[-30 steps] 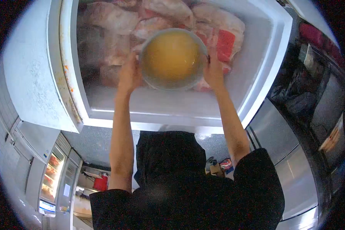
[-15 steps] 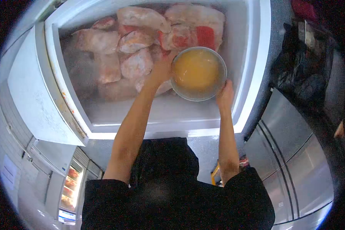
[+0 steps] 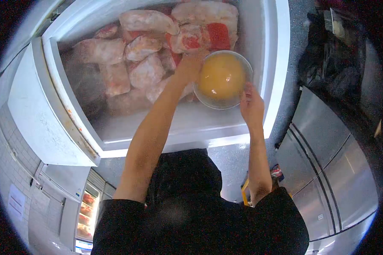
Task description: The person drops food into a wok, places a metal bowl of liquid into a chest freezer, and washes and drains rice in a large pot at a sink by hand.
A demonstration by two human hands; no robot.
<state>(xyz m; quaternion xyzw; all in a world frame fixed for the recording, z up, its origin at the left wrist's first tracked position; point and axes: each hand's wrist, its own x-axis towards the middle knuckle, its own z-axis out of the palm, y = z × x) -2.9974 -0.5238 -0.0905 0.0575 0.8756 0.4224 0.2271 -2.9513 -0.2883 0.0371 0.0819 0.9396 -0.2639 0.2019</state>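
The bowl [image 3: 222,79] of glossy, yellow-orange contents is now sitting toward the right side of the open chest freezer [image 3: 280,80], where a moment ago it was over the middle, and it is looking smaller, so it is probably lower too. That shift is bringing it close to the inner side wall [image 3: 254,32] and leaving more of the pale, frosty meat chunks [image 3: 147,73] in view, with the red patch [image 3: 218,36] showing just beyond the rim. The left hand [image 3: 191,67] is reaching across the chunks and bracing the bowl's left side, but its fingers are blurring into what is behind, so how tightly they are closing cannot be told. The right hand [image 3: 253,106] is coming up from the near right, its fingers bending over the rim; whether they are pinching it or only steadying it cannot be told. The bowl is staying roughly level between the two hands, its surface catching small highlights. Whether it is hanging free or already touching something underneath is not showing, so its support is likely still depending on both hands.
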